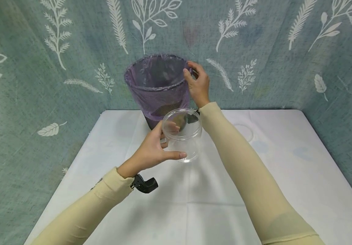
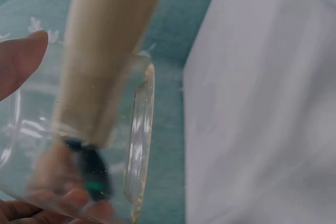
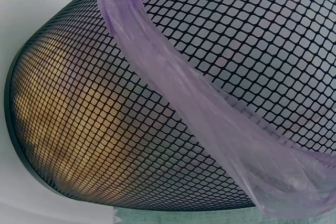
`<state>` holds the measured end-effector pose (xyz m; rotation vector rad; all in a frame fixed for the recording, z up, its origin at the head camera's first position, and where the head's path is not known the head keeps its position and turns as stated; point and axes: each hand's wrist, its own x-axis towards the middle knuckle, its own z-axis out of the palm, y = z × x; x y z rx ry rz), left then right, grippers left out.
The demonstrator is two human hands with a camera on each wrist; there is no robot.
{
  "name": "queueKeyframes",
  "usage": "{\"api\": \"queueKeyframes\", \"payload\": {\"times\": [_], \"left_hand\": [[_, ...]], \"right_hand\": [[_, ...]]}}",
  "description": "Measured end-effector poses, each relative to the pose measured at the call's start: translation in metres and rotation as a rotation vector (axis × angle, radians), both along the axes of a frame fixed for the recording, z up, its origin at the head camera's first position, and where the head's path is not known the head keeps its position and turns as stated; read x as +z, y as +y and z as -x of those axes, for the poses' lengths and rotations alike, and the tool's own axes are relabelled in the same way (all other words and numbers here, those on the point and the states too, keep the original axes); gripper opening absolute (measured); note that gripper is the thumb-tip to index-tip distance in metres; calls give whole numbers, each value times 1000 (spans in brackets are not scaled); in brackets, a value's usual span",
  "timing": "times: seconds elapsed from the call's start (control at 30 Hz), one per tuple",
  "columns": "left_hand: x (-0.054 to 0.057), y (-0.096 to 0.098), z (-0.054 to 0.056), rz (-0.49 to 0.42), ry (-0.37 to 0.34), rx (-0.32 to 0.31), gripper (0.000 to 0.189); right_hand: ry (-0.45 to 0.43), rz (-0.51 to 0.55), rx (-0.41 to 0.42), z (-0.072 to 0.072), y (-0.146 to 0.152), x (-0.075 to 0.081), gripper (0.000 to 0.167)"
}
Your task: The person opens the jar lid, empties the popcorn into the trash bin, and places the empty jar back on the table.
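My left hand grips a clear plastic jar, thumb on its near side and other fingers round its far side. The jar is tilted, its round mouth facing up toward the head camera; nothing shows inside it. In the left wrist view, the jar spans the lower left, with the right forearm seen through it. Behind the jar is a dark mesh wastebasket lined with a purple plastic bag. Up at the basket's right rim, my right hand pinches the edge between thumb and fingers.
A clear round lid lies on the white-covered table, right of the right forearm. Something brown shows through the lower mesh. Green leaf-patterned cloth hangs behind and at both sides.
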<state>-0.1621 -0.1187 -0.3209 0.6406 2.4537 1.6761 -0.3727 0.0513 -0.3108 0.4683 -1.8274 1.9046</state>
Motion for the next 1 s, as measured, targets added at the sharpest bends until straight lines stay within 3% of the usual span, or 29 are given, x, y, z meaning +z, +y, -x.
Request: {"api": "queueKeyframes", "payload": {"times": [0.27, 0.63, 0.8, 1.0], "left_hand": [[-42, 10, -9, 3, -77, -8, 85], [-90, 32, -18, -15, -179, -52, 88], [-105, 42, -20, -15, -205, -54, 91], [-113, 49, -22, 1, -206, -58, 96]], "right_hand": [[-17, 6, 18, -23, 0, 15, 39], [-22, -4, 33, -27, 2, 18, 40], [-22, -7, 31, -29, 2, 20, 40], [-27, -6, 29, -31, 2, 20, 41]]}}
